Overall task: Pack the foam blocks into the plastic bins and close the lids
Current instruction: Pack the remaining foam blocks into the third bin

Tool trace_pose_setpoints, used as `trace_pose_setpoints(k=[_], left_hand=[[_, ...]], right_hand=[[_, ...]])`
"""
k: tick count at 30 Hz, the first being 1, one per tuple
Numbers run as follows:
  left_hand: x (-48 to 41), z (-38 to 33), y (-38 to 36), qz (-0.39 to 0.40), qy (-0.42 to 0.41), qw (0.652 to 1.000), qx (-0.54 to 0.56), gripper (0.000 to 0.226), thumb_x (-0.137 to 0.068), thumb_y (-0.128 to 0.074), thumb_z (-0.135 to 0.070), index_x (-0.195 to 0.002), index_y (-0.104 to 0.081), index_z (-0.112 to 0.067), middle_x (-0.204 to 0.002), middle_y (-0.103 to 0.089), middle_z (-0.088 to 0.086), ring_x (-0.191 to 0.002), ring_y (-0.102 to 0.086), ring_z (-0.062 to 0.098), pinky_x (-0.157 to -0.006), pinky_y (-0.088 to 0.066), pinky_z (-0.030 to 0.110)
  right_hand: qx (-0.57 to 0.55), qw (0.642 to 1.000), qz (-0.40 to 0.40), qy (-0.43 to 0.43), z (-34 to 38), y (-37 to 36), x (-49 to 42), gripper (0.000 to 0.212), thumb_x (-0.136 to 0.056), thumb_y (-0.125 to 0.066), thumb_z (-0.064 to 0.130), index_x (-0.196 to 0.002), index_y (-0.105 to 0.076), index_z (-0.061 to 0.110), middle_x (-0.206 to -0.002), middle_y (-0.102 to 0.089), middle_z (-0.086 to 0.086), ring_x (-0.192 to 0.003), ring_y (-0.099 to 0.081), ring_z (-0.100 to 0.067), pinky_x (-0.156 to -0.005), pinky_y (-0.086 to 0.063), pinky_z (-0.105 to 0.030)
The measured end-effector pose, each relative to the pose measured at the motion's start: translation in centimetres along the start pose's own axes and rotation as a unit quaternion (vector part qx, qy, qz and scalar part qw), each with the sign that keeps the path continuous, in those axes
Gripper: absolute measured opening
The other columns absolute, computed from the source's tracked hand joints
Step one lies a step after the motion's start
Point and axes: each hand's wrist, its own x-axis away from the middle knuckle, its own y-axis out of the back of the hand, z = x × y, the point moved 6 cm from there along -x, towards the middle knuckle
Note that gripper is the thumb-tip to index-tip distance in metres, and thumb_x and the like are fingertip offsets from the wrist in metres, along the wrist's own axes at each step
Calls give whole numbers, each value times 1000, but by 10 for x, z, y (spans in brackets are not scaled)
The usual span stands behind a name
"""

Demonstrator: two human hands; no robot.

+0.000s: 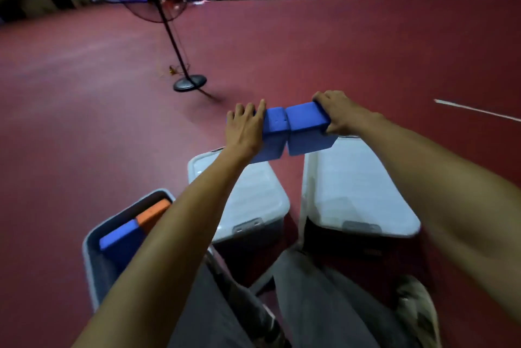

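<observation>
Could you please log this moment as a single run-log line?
left hand: grip on blue foam block | right hand: grip on second blue foam block | open grey plastic bin: partly filled | two lidded bins: shut

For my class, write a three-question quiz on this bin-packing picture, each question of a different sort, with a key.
1. True or false: the open bin at lower left already holds a blue block and an orange block.
2. How many bins have their lids on?
A. none
B. one
C. two
3. Fill in: the left hand and right hand press two ____ blocks together, end to end, above the bins.

Key
1. True.
2. C: the middle bin and the right bin both have lids on.
3. Blue: left held block, right held block.
</observation>
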Motion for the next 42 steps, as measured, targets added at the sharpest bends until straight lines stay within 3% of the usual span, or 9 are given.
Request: trace_pose_setpoints(k=[10, 18, 21, 24, 26, 34, 37, 42], left_hand=[[148, 245, -28, 79, 146, 984, -61, 96, -57, -83, -32, -143, -41, -21, -125, -53, 5, -110, -49, 33, -85, -45, 43], [256, 362, -82, 152, 260, 951, -62, 83, -61, -80, -28, -137, -46, -22, -127, -56, 2, -113, -51, 31, -85, -43, 43], [293, 390, -115, 193, 304, 932, -49, 82, -65, -80, -26, -138, -42, -24, -129, -54, -1, -115, -50, 30, -80, -45, 44], [321, 409, -148, 226, 341, 912, -32, 86, -67, -80, -28, -142, -36, -24, -134, -49, -2, -118, -48, 30, -75, -50, 45], [332, 421, -169, 246, 353, 902, -34, 87, -71, -78, -27, -144, -33, -24, -136, -46, -2, -120, -46, 29, -75, -50, 45], [329, 463, -256, 267, 348, 898, -26, 80, -76, -73, -27, -145, -32, -23, -133, -47, 0, -116, -47, 27, -68, -45, 38], [321, 472, -301, 278, 344, 897, -18, 73, -79, -68, -20, -143, -32, -23, -129, -47, 0, -116, -45, 29, -76, -50, 45], [322, 483, -365, 292, 347, 891, -14, 75, -80, -69, -19, -143, -29, -22, -128, -45, 0, -116, -45, 29, -75, -50, 47]], right_hand=[[-73, 983, 70, 154, 261, -110, -100, 87, -64, -85, 22, -138, -39, 14, -132, -42, -12, -129, -35, -31, -106, -40, -43], [-61, 960, 102, 255, 411, -205, -129, 88, -66, -86, 25, -139, -40, 11, -130, -45, -13, -124, -39, -33, -98, -44, -49], [-36, 948, 122, 292, 453, -250, -132, 90, -69, -83, 29, -144, -37, 13, -138, -43, -12, -141, -28, -38, -105, -41, -53], [-44, 942, 159, 293, 479, -294, -136, 96, -74, -83, 29, -153, -29, 15, -150, -35, -8, -152, -12, -35, -112, -37, -50], [-50, 937, 179, 296, 491, -317, -141, 97, -76, -83, 27, -154, -27, 14, -152, -33, -7, -152, -10, -34, -113, -36, -47], [-18, 930, 232, 285, 508, -407, -187, 86, -81, -74, 22, -153, -28, 19, -151, -34, -5, -147, -19, -32, -103, -45, -44], [30, 920, 245, 304, 501, -442, -206, 87, -80, -76, 28, -152, -28, 19, -147, -38, -7, -140, -28, -31, -105, -41, -46], [74, 920, 234, 304, 500, -499, -220, 78, -81, -72, 34, -147, -33, 20, -136, -48, -7, -127, -43, -29, -105, -38, -41]])
